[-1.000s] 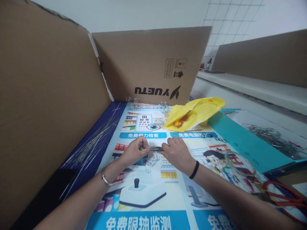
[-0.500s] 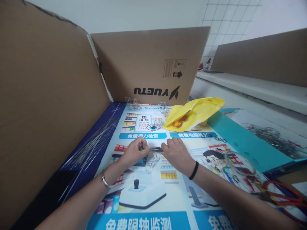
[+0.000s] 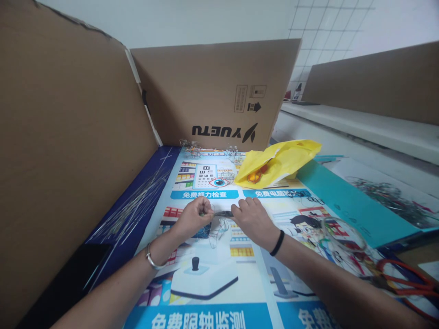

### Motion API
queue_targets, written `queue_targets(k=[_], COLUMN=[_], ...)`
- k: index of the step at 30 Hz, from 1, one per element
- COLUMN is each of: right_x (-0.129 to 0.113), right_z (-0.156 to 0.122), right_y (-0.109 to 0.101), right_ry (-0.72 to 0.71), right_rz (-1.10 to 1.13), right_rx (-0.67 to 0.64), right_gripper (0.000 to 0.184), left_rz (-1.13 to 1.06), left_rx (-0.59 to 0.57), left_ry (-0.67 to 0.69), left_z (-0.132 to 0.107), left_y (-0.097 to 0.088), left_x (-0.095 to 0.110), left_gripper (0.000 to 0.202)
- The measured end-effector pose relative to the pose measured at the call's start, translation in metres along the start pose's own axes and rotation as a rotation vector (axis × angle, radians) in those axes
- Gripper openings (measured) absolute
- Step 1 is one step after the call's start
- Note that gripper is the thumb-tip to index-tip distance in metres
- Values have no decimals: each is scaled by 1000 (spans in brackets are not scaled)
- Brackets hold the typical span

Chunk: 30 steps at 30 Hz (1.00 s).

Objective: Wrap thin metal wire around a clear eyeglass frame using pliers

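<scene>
My left hand (image 3: pixel 192 217) is closed in a pinch on one end of a thin wire glasses frame (image 3: pixel 216 228) that hangs between my hands above the poster-covered table (image 3: pixel 219 292). My right hand (image 3: pixel 251 218) is closed round a small dark tool (image 3: pixel 224 213) whose tip points left at the frame, close to my left fingertips. A silver bangle circles my left wrist and a black band my right.
Cardboard walls (image 3: pixel 212 91) stand at the left and back. Thin metal wires (image 3: pixel 133 205) lie at the left. A yellow bag (image 3: pixel 277 162) lies behind my hands. A heap of wire frames (image 3: pixel 339 242) and red-handled pliers (image 3: pixel 404 278) lie at the right.
</scene>
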State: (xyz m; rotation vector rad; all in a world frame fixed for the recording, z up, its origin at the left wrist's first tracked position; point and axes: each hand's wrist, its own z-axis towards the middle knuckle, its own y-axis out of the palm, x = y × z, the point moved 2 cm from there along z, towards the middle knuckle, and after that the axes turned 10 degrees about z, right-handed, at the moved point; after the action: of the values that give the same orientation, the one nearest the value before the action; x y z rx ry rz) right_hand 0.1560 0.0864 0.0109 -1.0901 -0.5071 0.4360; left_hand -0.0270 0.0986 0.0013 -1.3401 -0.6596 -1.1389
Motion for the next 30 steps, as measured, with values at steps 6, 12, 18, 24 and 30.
queue_targets(k=[6,12,18,24,30], right_x=[0,-4,-9,-17,-21], right_z=[0,0,3,6,10], right_y=[-1,-6,-13,-15,-18], right_ry=[34,83,174,237,286], right_rz=[27,43,46,49,43], right_rx=[24,34,-5,-41,-57], right_gripper=[19,25,27,28,28], left_rz=[2,1,103,112,142], left_rx=[4,72,238,366,441], left_ry=[6,-3,-36,-52,-82], left_z=[0,-1,-4,-4,-6], left_y=[1,2,5,8,8], left_x=[-2,0,5,3,6], left_gripper=[12,11,10,11,9])
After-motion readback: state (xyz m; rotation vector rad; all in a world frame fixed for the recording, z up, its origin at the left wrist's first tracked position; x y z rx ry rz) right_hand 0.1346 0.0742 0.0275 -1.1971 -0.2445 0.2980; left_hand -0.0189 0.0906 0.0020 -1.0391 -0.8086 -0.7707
